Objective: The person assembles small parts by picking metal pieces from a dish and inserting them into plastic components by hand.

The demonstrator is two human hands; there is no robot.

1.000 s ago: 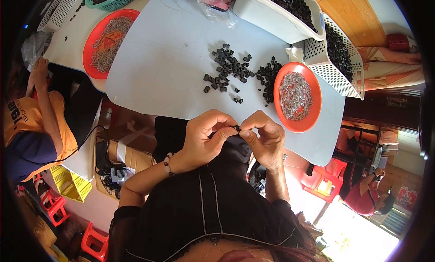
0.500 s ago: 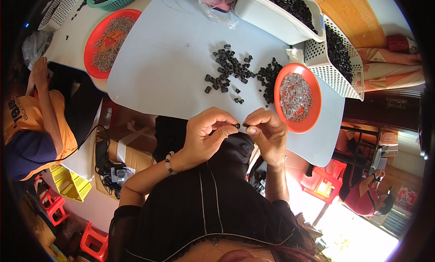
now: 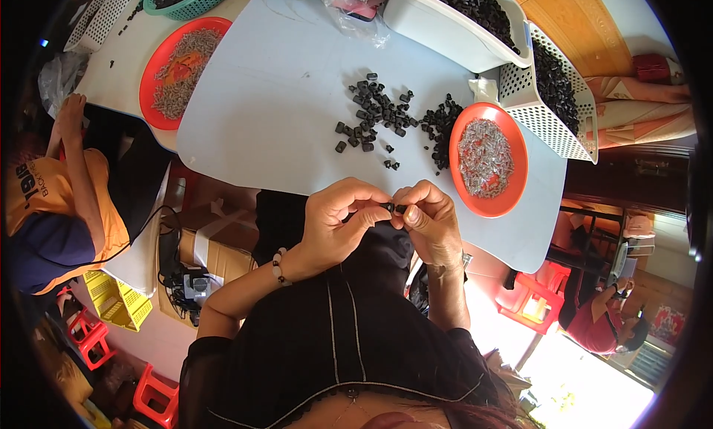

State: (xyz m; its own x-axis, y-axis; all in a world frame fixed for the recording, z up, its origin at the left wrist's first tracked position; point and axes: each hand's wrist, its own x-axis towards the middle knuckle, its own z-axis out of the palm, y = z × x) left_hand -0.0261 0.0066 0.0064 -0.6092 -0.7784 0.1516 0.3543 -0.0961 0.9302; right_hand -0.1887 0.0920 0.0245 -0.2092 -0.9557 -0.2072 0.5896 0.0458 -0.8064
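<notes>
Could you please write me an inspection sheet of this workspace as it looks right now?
Surface: pale table, bare in the middle.
Job's things: small black part pinched between left hand and right hand; loose black parts on the table; orange plate of small metal pieces.
Clutter: second orange plate, white tub and white basket of black parts, green basket, plastic bag.
Grippers: both hands closed on the part.
Cables: black bundle under the table.
Surroundings: seated persons at left and lower right, red stools.

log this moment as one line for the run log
left hand: pinches small black part | right hand: pinches same part | table: loose black parts, orange plate of metal bits
</notes>
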